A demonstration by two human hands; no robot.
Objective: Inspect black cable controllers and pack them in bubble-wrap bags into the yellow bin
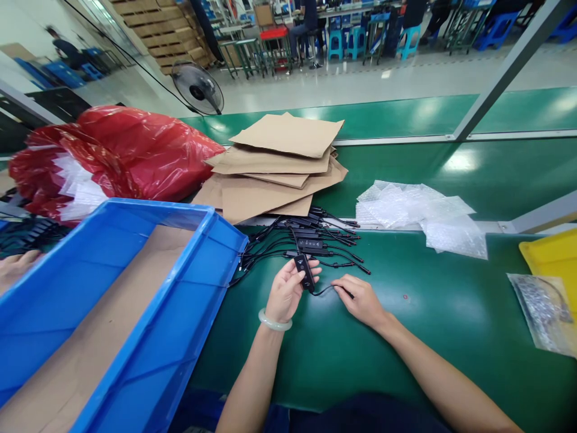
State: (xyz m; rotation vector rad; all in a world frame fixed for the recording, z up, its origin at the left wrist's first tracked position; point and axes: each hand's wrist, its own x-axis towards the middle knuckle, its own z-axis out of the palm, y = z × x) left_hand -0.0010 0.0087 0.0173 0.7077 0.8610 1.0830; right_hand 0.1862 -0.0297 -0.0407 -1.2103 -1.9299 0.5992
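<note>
My left hand (287, 287) grips a small black control box (305, 272) that has white symbols on its face and a cable at each end. Between the fingertips of my right hand (358, 299) is the black cable (322, 293) leading from the box's lower end. Just beyond my hands, a pile of similar black boxes with cables (311, 243) lies on the green table (342, 373), their leads fanned out to both sides.
A large blue bin (180, 300) lined with cardboard stands at left. Behind are brown paper sheets (283, 135) and a red plastic bag (148, 150). Bubble bags (415, 204) lie at right, near a clear packet (541, 310) and yellow bin (552, 258). Another person's hand (18, 269) shows far left.
</note>
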